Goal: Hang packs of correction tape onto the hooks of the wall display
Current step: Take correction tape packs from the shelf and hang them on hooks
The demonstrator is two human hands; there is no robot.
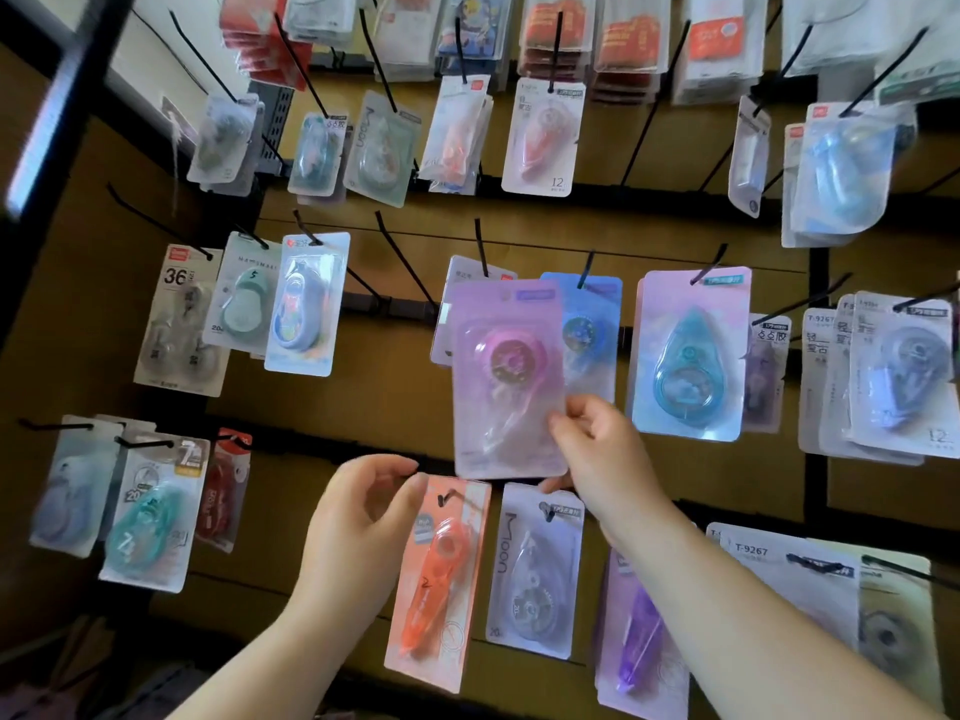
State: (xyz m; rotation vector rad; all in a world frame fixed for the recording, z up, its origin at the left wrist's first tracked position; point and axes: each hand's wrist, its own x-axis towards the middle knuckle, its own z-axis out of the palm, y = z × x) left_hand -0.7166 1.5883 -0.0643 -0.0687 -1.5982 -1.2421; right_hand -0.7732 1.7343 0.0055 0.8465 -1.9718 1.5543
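At the lower right edge of the pink pack [506, 376], the right hand [597, 449] pinches the card between thumb and fingers. The grip is low, probably so that the top edge, where the hanging hole lies, is left free to meet a peg. Above the hand, the pack is held upright and flat to the wall, its top just below a black hook [481, 246]. It appears not yet threaded, since the hook shows only over a white pack [462, 267] already hanging behind. Just beyond the fingers, on the hand's far side, a blue pack [589, 324] is partly covered by the pink one.

The left hand [363, 522] sits lower and to the left of the right hand, fingers loosely curled. Its fingertips are at the top corner of an orange pack [441, 579] hanging on the row below. Whether they nip that card or merely touch it cannot be told. The likely purpose is to steady the lower row while the pink pack goes up. The next move calls for lining the hole up with the hook's tip.
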